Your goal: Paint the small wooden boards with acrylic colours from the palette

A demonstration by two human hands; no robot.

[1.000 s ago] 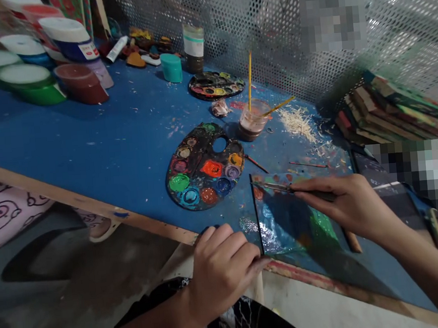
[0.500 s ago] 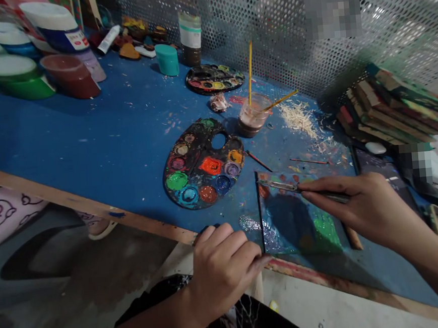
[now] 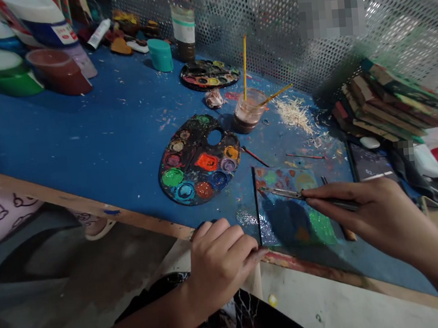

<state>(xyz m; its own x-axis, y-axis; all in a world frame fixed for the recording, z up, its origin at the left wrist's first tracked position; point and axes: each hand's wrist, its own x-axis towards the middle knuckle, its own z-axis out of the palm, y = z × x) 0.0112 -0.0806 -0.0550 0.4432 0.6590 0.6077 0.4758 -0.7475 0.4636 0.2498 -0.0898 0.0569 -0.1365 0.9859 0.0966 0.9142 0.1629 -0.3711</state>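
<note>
My right hand (image 3: 374, 207) pinches a slim craft knife (image 3: 287, 194) with a silvery metal front and a dark handle. Its tip points left, over the upper part of a small painted panel (image 3: 284, 224) in blue, green and brown patches. I cannot tell whether the tip touches the paint. My left hand (image 3: 222, 254) is closed, knuckles up, at the table's front edge, its thumb beside the panel's lower left corner. Whatever may be inside its curled fingers is hidden. Left of the panel lies an oval paint palette (image 3: 201, 180) with several coloured wells.
A jar of cloudy water (image 3: 249, 113) holds two yellow-handled brushes. Wood shavings (image 3: 294, 115) are heaped to its right, near stacked painted boards (image 3: 388, 102). Paint tubs (image 3: 58, 70) stand at the back left, a second palette (image 3: 210, 74) by the mesh wall. A phone (image 3: 370, 159) lies right.
The knife tip has shifted slightly down the panel, uncovering more of its upper spots. My left hand stays at the table edge. The whole view has shifted a little.
</note>
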